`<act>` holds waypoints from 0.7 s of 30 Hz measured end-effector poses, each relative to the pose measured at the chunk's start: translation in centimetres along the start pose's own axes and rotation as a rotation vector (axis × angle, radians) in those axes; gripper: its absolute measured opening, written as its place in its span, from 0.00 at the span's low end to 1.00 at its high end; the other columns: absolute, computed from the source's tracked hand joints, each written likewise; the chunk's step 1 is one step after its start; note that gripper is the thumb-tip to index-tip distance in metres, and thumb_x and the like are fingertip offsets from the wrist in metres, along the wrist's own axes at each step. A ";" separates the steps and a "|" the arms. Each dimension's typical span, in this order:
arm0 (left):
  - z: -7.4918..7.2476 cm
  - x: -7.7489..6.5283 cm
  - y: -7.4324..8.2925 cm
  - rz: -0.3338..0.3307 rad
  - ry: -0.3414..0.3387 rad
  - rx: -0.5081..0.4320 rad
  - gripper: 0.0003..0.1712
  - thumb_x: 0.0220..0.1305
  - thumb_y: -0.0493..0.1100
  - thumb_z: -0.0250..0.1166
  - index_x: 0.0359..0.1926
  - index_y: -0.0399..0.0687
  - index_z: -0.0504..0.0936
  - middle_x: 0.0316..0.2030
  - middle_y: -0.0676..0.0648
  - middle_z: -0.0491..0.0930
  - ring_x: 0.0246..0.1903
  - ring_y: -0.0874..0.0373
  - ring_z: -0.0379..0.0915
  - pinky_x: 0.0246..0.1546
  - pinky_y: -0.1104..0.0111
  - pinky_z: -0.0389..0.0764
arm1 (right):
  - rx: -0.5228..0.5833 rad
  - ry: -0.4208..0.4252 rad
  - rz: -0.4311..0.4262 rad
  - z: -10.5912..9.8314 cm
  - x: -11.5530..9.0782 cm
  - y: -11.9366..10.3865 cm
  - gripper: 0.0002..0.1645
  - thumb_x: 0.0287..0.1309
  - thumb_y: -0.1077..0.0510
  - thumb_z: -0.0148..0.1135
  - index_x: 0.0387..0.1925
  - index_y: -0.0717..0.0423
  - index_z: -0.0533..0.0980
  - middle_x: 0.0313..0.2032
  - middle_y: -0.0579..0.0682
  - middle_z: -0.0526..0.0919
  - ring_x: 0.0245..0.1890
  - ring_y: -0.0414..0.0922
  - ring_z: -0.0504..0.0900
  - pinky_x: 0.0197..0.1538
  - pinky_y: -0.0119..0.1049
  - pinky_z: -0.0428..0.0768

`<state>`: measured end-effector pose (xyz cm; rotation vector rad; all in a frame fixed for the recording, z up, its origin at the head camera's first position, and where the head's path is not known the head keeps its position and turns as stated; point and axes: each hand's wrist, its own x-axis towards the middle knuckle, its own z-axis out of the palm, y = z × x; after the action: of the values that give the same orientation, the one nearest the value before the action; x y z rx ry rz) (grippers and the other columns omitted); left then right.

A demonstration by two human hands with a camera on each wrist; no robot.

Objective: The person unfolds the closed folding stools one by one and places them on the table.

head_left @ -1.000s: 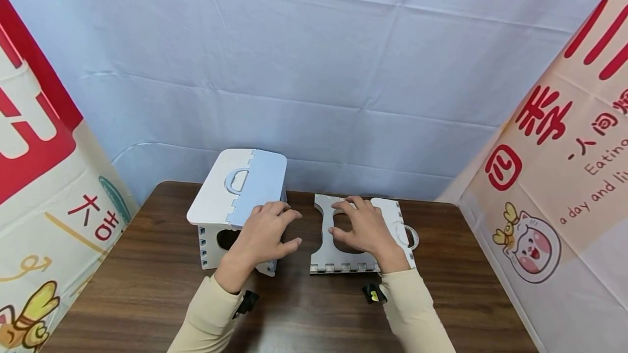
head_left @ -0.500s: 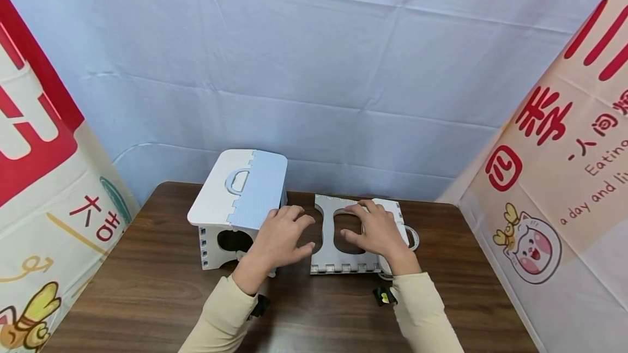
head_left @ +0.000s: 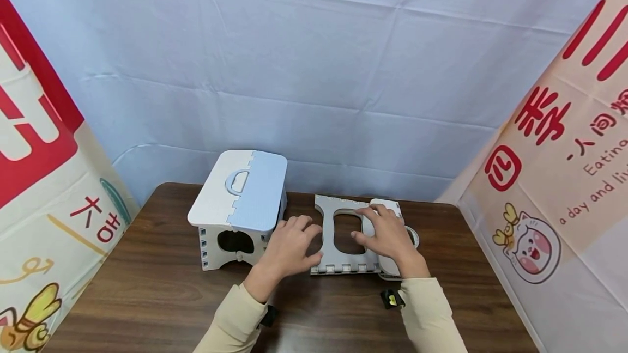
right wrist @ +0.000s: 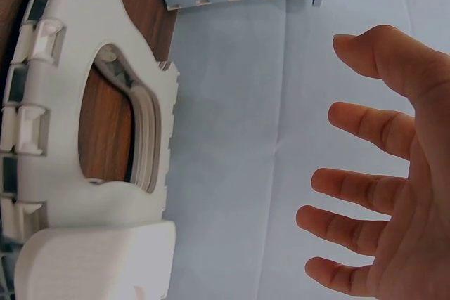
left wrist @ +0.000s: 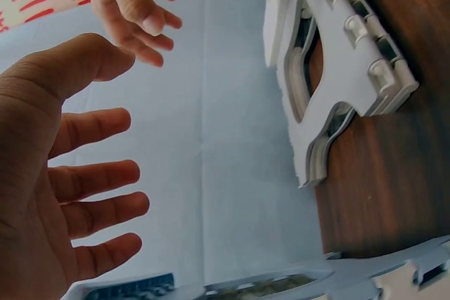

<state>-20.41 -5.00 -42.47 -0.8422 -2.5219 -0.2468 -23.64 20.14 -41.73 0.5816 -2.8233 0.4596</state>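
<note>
upright stool (head_left: 240, 206) is showing wht + lt blue; folded stool (head_left: 327, 233) is showing off-wht; table (head_left: 147, 266) is showing dk brn woodgrain; sleeves (head_left: 432, 309) are showing cream; backdrop (head_left: 314, 59) is showing pale grey-blue.

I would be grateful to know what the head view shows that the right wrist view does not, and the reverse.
Only the head view shows the handle on top of the upright stool, the cream sleeves and the cat drawing at the far right.

Only the right wrist view shows the right palm.

Both share the right fingers, the folded stool, at least part of the upright stool, the wooden table and the pale backdrop.
</note>
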 end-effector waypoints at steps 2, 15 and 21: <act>0.3 -0.1 0.1 -0.008 -0.017 -0.005 0.23 0.51 0.57 0.65 0.45 0.52 0.80 0.45 0.46 0.74 0.42 0.50 0.72 0.35 0.58 0.71 | 0.001 0.000 0.005 0.1 -0.2 0.3 0.31 0.50 0.42 0.65 0.55 0.52 0.75 0.55 0.62 0.70 0.49 0.65 0.70 0.46 0.64 0.66; 3.1 -1.3 0.6 -0.070 -0.075 -0.106 0.24 0.51 0.56 0.66 0.48 0.51 0.80 0.45 0.47 0.74 0.40 0.52 0.71 0.37 0.58 0.71 | 0.007 -0.036 0.049 2.2 -1.4 2.0 0.31 0.51 0.43 0.65 0.55 0.53 0.75 0.54 0.63 0.71 0.48 0.65 0.71 0.42 0.65 0.67; 4.8 -1.5 0.9 -0.091 -0.120 -0.159 0.24 0.52 0.55 0.65 0.49 0.51 0.79 0.45 0.48 0.74 0.41 0.52 0.71 0.38 0.58 0.71 | 0.015 -0.037 0.100 3.2 -1.9 3.1 0.30 0.52 0.43 0.64 0.54 0.54 0.75 0.54 0.63 0.71 0.48 0.65 0.71 0.44 0.64 0.68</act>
<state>-20.67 -3.57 -47.38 -0.8252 -2.6846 -0.4436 -23.72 22.37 -46.03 0.4581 -2.8965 0.4937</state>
